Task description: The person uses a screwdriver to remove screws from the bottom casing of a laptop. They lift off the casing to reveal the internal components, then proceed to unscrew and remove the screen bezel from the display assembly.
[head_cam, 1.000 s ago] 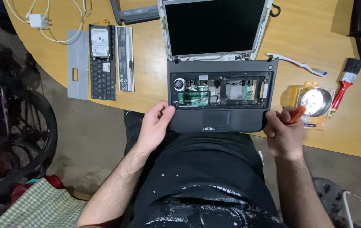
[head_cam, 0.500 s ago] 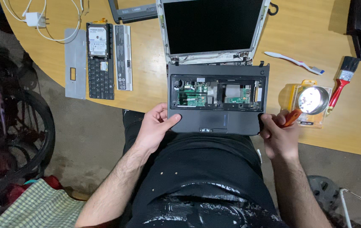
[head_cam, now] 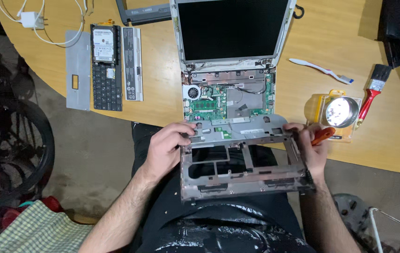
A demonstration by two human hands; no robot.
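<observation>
An opened laptop (head_cam: 230,33) lies on the wooden table (head_cam: 162,103), its green circuit board and fan (head_cam: 209,100) exposed. The grey top cover frame (head_cam: 244,164) is lifted off the base and tilted toward me, its underside up, over my lap. My left hand (head_cam: 165,147) grips the frame's left far corner. My right hand (head_cam: 310,147) grips its right side and also holds an orange-handled tool (head_cam: 324,135) between the fingers.
Left of the laptop lie a keyboard (head_cam: 106,86), a hard drive (head_cam: 102,44), a white battery bar (head_cam: 132,63) and a grey cover plate (head_cam: 77,70). On the right are a yellow lamp (head_cam: 336,111), a red-handled paintbrush (head_cam: 373,91) and a toothbrush (head_cam: 319,70). A charger (head_cam: 31,19) sits far left.
The top cover frame has come off the laptop base and swung toward me, flipped underside up. The circuit board is now fully exposed. Both hands moved with the frame.
</observation>
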